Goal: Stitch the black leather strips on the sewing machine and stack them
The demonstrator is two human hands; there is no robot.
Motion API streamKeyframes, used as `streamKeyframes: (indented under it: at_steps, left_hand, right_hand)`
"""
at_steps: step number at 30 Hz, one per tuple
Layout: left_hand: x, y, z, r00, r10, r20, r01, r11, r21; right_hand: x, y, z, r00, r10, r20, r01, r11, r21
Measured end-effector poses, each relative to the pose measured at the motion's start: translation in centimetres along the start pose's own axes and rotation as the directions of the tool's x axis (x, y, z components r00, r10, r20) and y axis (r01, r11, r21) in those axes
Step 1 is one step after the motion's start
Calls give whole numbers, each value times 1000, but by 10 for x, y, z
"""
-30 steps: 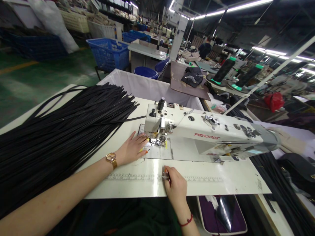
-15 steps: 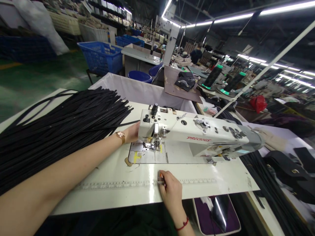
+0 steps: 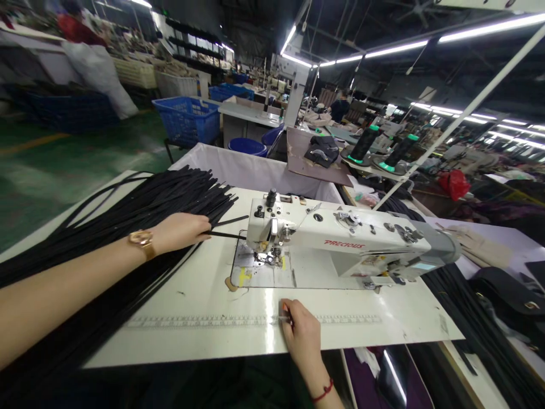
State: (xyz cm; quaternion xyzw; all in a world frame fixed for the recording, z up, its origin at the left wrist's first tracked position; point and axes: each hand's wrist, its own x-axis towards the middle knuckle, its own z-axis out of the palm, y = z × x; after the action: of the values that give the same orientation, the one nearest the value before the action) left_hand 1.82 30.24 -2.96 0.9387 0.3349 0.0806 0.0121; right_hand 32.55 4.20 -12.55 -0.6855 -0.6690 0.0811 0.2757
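Note:
My left hand (image 3: 183, 233) reaches over the pile of black straps (image 3: 140, 210) on the left. Its fingers are pinched around a thin black strap (image 3: 229, 234), whose far end runs to the sewing machine's needle area. The white sewing machine (image 3: 306, 227) stands on the pale tabletop, its presser foot (image 3: 270, 258) above the metal needle plate (image 3: 255, 275). My right hand (image 3: 303, 332) rests at the table's front, curled round a small pointed metal tool (image 3: 279, 320) with a bit of orange. Most of that tool is hidden by the fingers. Under it runs a printed measuring scale (image 3: 204, 322).
Behind the table hangs a pale cloth-lined bin (image 3: 264, 173). Two black thread cones (image 3: 364, 145) stand at the back right beside a slanting white pole (image 3: 460, 122). A blue basket (image 3: 187, 122) is farther back. More black straps (image 3: 455, 301) lie on the right.
My left hand has moved left, away from beside the machine head to over the strap pile, with a strap in its fingers. My right hand stays by the scale. The view has shifted slightly.

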Motion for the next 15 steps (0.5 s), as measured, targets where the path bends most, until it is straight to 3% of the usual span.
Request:
streamKeyframes:
  at_steps: [3,5,8,11,15]
  left_hand:
    - [-59,17,-17,979,-143,146,168,969,-183]
    - [-92,37,-20,940,-253,228,329,848,-415]
    - [-124,70,-15,878,-367,308,472,555,-685]
    - [-144,98,-6,804,-407,433,549,230,-804]
    - [-165,126,6,749,-358,557,537,-165,-828]
  right_hand:
    - [1,-2,-1,999,-29,-29,29,1000,7]
    - [3,-9,1,998,-43,-51,47,996,75]
    - [9,-35,8,1000,-19,-13,22,960,279]
    - [20,-71,19,990,40,135,-101,867,487]
    - [38,-111,36,929,107,354,-345,596,725]
